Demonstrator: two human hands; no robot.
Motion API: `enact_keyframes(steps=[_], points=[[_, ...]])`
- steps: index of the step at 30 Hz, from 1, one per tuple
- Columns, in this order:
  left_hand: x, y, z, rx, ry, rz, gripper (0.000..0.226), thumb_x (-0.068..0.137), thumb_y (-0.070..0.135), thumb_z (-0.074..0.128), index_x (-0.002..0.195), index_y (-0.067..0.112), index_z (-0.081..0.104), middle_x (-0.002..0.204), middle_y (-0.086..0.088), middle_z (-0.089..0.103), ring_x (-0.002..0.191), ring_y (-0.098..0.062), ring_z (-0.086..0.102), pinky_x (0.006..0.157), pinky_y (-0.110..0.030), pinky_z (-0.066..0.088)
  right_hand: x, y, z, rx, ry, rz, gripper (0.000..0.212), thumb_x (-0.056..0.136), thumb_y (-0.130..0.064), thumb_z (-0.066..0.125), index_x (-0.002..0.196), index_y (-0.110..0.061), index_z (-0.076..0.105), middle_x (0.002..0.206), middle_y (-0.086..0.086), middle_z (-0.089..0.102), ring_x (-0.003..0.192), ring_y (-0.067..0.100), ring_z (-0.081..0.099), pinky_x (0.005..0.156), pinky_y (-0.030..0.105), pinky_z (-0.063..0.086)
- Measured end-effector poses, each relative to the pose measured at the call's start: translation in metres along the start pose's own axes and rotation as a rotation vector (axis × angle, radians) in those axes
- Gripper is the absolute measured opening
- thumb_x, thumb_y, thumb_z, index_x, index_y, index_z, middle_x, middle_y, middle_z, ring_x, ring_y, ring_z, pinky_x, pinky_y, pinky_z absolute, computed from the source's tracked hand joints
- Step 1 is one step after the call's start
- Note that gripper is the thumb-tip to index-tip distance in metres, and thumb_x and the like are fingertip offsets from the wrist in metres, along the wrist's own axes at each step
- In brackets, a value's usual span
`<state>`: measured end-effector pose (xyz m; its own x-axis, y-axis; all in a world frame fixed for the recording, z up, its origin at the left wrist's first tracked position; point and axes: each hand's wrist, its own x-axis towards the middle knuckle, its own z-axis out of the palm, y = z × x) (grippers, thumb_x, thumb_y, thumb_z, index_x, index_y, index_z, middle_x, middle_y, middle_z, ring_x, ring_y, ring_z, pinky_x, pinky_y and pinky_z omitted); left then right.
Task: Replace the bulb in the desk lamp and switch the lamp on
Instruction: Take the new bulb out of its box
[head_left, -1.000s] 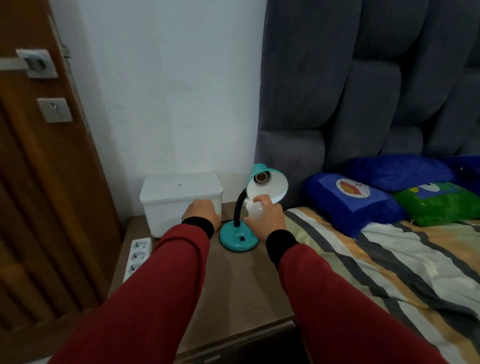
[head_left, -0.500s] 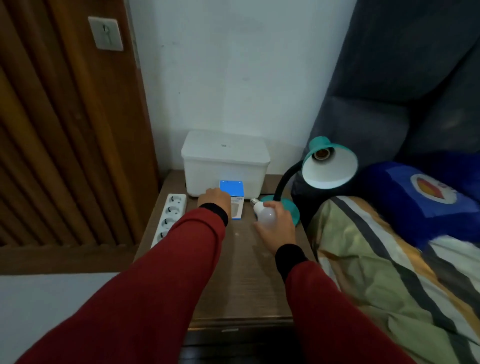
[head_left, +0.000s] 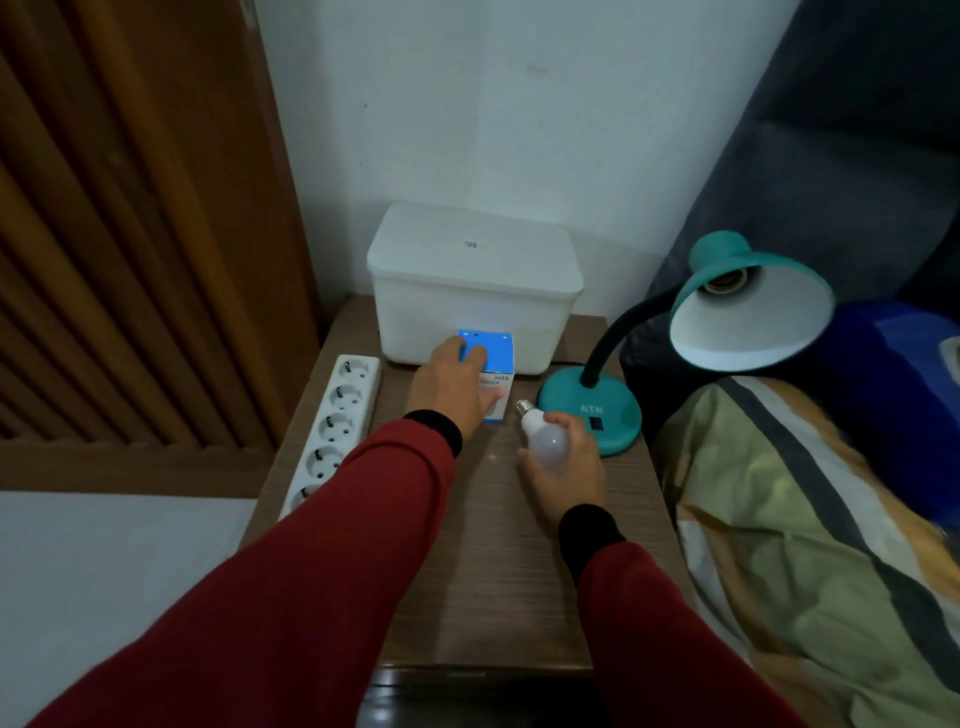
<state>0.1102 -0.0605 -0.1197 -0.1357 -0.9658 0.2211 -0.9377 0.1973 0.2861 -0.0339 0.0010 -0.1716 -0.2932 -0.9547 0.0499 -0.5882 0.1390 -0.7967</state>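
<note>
A teal desk lamp (head_left: 592, 415) stands on the right of the wooden nightstand (head_left: 498, 561). Its shade (head_left: 753, 312) tilts toward me and the socket inside is bare, unlit. My right hand (head_left: 566, 467) holds a white bulb (head_left: 545, 441) just left of the lamp's base, screw cap pointing away from me. My left hand (head_left: 452, 387) grips a blue and white bulb box (head_left: 493, 364) standing in front of the white container.
A white lidded plastic container (head_left: 472, 291) sits at the back against the wall. A white power strip (head_left: 332, 426) lies along the nightstand's left edge. A wooden slatted door (head_left: 130, 223) is at left, a bed with striped blanket (head_left: 810, 545) at right.
The view has dropped and closed in on the nightstand. My right hand brought the bulb down from the lamp shade to beside the base. My left hand took hold of the blue box.
</note>
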Motion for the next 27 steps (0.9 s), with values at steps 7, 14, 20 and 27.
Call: enact_keyframes(steps=[7, 14, 20, 27], points=[[0.006, 0.008, 0.006, -0.392, 0.067, -0.225, 0.050, 0.079, 0.047, 0.067, 0.116, 0.016, 0.056, 0.138, -0.010, 0.035, 0.126, -0.025, 0.040, 0.104, -0.032, 0.040, 0.004, 0.010, 0.010, -0.054, 0.023, 0.043, 0.057, 0.069, -0.025, 0.077, 0.118, -0.028, 0.048, 0.125, 0.002, 0.049, 0.112, 0.018, 0.049, 0.098, 0.039, 0.047], [0.010, 0.009, 0.011, -0.548, 0.136, -0.305, 0.040, 0.072, 0.035, 0.077, 0.103, 0.015, 0.061, 0.123, -0.005, 0.044, 0.112, -0.020, 0.047, 0.087, -0.018, 0.034, 0.008, 0.010, 0.014, -0.098, 0.021, 0.048, 0.066, 0.065, -0.030, 0.079, 0.122, -0.022, 0.048, 0.124, 0.002, 0.052, 0.112, 0.018, 0.049, 0.098, 0.037, 0.045], [0.006, 0.003, 0.013, -0.631, 0.162, -0.310, 0.032, 0.078, 0.024, 0.074, 0.106, 0.013, 0.065, 0.127, -0.003, 0.049, 0.118, -0.014, 0.046, 0.090, -0.011, 0.028, 0.012, -0.011, 0.006, -0.105, 0.222, -0.162, 0.055, 0.073, -0.031, 0.074, 0.121, -0.013, 0.055, 0.119, 0.004, 0.058, 0.110, 0.018, 0.052, 0.094, 0.032, 0.042], [0.005, 0.000, 0.013, -0.656, 0.214, -0.297, 0.029, 0.078, 0.018, 0.074, 0.106, 0.011, 0.068, 0.125, -0.006, 0.047, 0.115, -0.016, 0.048, 0.089, -0.007, 0.029, 0.032, -0.056, 0.012, 0.146, 0.103, -0.235, 0.045, 0.081, -0.017, 0.067, 0.123, -0.012, 0.052, 0.119, 0.005, 0.062, 0.108, 0.013, 0.057, 0.088, 0.020, 0.041]])
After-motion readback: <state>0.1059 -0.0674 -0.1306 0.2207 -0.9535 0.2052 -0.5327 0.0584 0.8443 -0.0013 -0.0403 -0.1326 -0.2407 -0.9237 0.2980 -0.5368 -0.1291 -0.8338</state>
